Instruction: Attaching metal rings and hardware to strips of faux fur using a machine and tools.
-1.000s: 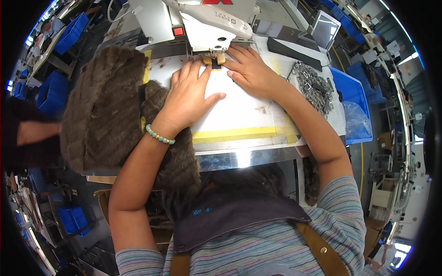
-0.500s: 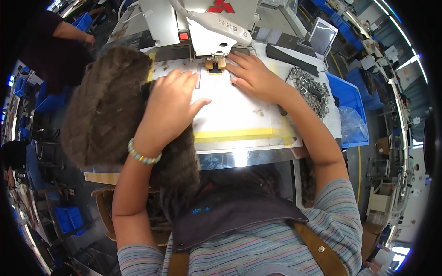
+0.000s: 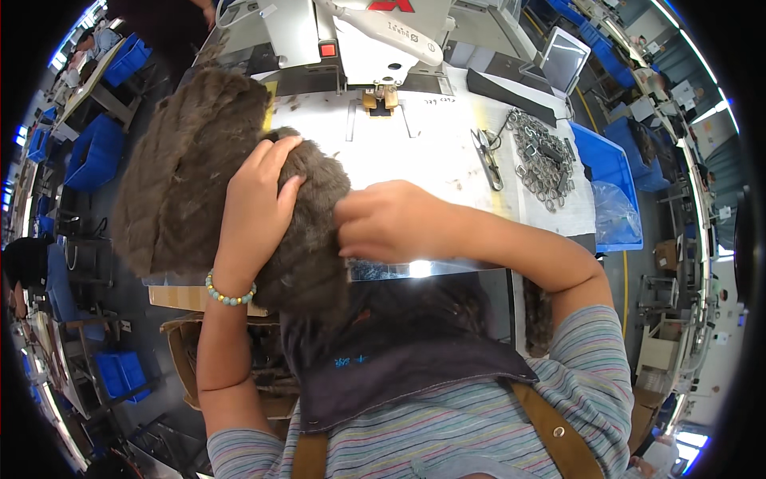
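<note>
My left hand point(image 3: 257, 203) grips a smaller brown fur piece point(image 3: 313, 275) that lies against a larger fur piece point(image 3: 179, 168) on the left of the white worktop point(image 3: 423, 152). My right hand point(image 3: 387, 219), slightly blurred, has its fingers curled on the right edge of the smaller piece. Above sits a white sewing machine point(image 3: 375, 56) with a brass-coloured clamp point(image 3: 380, 100) at its work point. Black-handled scissors point(image 3: 489, 164) lie right of the clamp, beside a pile of metal chains and hooks point(image 3: 541, 160).
A blue bin point(image 3: 610, 199) with clear plastic hangs at the right, near a small screen point(image 3: 562, 60) and dark strip point(image 3: 509, 96). A cardboard box point(image 3: 183, 359) sits below the worktop. Behind, co-workers point(image 3: 32, 263) and a dark-clothed person point(image 3: 163, 24) are beside benches and bins.
Both hands have left the clamp area: my left hand moved down-left and took hold of the fur, and my right hand came down-left to its edge. The scissors are now uncovered.
</note>
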Demonstrator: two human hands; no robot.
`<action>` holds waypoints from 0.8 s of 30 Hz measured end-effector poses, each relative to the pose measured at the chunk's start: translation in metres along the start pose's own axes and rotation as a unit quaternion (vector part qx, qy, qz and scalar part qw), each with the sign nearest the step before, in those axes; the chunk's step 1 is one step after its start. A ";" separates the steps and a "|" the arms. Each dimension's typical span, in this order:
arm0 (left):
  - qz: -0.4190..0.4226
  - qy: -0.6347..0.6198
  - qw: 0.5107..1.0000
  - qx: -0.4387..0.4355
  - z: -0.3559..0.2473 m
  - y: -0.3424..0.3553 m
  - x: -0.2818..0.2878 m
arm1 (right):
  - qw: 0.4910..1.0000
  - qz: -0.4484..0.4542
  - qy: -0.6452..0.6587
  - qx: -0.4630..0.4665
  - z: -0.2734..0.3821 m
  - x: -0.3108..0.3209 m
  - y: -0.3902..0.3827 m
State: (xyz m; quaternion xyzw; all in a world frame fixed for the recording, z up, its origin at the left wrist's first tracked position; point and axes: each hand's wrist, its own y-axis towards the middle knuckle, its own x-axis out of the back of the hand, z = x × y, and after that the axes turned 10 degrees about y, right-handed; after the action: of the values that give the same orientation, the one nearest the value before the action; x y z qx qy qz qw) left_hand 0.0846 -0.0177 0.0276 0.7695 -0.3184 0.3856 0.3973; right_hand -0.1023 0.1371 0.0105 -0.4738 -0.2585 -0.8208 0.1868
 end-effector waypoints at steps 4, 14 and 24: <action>-0.030 -0.176 0.984 0.009 -0.005 -0.011 0.019 | 0.941 -0.092 -0.044 -0.323 -0.017 0.037 -0.023; -0.067 -0.458 0.882 0.085 -0.059 -0.026 0.027 | 0.931 -0.154 -0.172 -0.282 -0.085 0.015 -0.063; 0.089 -0.394 0.907 0.121 -0.023 -0.043 -0.039 | 0.929 -0.146 -0.147 -0.306 -0.086 0.011 -0.057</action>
State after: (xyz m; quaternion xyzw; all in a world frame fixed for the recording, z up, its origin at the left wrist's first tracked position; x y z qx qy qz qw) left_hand 0.0913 0.0295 -0.0125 0.8694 -0.4672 0.1201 0.1069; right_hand -0.1977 0.1302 -0.0297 -0.5803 -0.0858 -0.7995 -0.1293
